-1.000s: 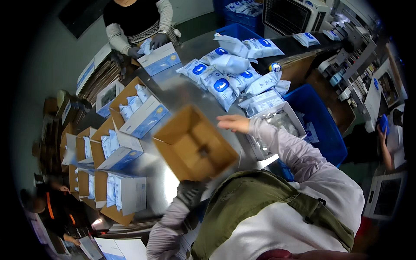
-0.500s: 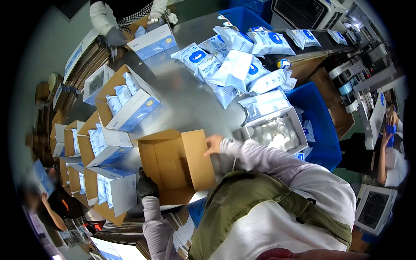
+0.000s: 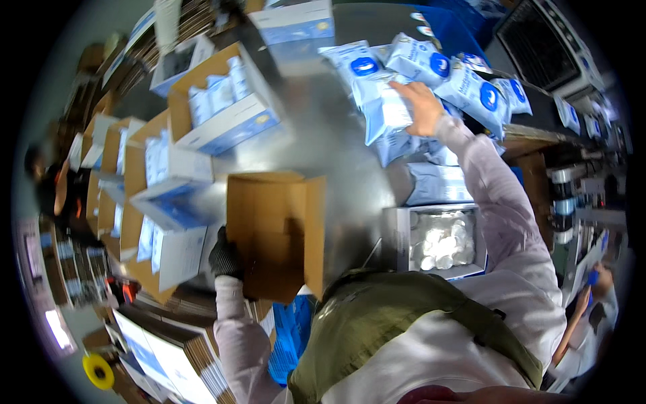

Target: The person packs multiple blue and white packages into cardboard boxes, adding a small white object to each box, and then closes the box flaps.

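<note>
My left hand (image 3: 227,257), in a dark knit glove, grips the left side of an open brown cardboard box (image 3: 266,236). The box stands on the metal table, with no contents visible inside. Reaching far right, my bare right hand (image 3: 424,111) has its fingers closed over a soft white-and-blue packet (image 3: 383,108) on the pile. Several similar packets (image 3: 474,91) lie around it; my palm hides part of the one I hold. Below my right forearm sits a white box (image 3: 402,239) full of small, shiny, clear round pieces.
Open boxes filled with packets (image 3: 225,101) line the left side of the metal table (image 3: 303,128). Flat cardboard stacks (image 3: 182,343) stand at the lower left. A blue crate (image 3: 457,30) and a conveyor (image 3: 548,121) are at the far right. Other people work at the edges.
My right hand has left the cardboard box's right flap and moved up and right onto a packet. My left hand stays on the box. The whole view has shifted.
</note>
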`<state>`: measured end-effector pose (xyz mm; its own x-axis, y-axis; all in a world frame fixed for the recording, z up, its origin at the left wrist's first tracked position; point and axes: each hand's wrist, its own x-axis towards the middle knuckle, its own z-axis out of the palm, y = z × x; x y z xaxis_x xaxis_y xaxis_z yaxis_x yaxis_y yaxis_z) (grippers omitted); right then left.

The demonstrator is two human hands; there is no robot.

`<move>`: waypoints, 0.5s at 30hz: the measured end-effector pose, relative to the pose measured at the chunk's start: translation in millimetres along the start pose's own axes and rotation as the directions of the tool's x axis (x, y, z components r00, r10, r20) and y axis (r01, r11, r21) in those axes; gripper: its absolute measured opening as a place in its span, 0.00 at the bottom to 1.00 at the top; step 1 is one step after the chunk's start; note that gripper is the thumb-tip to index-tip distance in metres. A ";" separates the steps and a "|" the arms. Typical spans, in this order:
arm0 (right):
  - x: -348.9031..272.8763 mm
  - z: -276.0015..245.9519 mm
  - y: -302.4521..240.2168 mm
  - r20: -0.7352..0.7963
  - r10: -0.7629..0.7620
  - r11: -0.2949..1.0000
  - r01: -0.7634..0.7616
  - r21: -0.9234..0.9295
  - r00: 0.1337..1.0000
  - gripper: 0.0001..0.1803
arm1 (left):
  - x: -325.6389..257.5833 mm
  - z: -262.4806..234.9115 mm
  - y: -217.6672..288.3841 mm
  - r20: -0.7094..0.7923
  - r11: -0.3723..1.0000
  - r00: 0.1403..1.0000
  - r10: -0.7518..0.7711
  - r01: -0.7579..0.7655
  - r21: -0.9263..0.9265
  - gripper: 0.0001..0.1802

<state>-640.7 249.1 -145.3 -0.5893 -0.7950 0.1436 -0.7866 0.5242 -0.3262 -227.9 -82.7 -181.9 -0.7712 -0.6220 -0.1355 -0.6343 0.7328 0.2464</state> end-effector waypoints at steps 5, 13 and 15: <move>-19.7 -6.9 -137.6 -0.145 0.037 0.287 0.128 0.949 0.989 0.48 | -0.7 0.1 12.3 0.024 0.998 0.998 -0.055 0.055 0.000 0.21; -8.9 137.2 -272.2 0.770 -0.322 0.784 -0.301 0.543 0.550 0.35 | 15.0 -20.3 -16.9 -0.049 0.972 0.998 -0.043 0.031 -0.235 0.16; -32.8 157.9 -320.2 0.832 -0.189 0.980 0.040 0.197 0.522 0.35 | 13.1 -3.8 -45.1 -0.060 0.973 0.998 0.017 -0.030 -0.228 0.16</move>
<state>-340.5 59.1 -193.1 -0.0059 -0.7676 -0.6409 -0.7575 0.4218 -0.4982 -209.2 -125.0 -191.1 -0.7771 -0.6250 -0.0739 -0.5820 0.6690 0.4624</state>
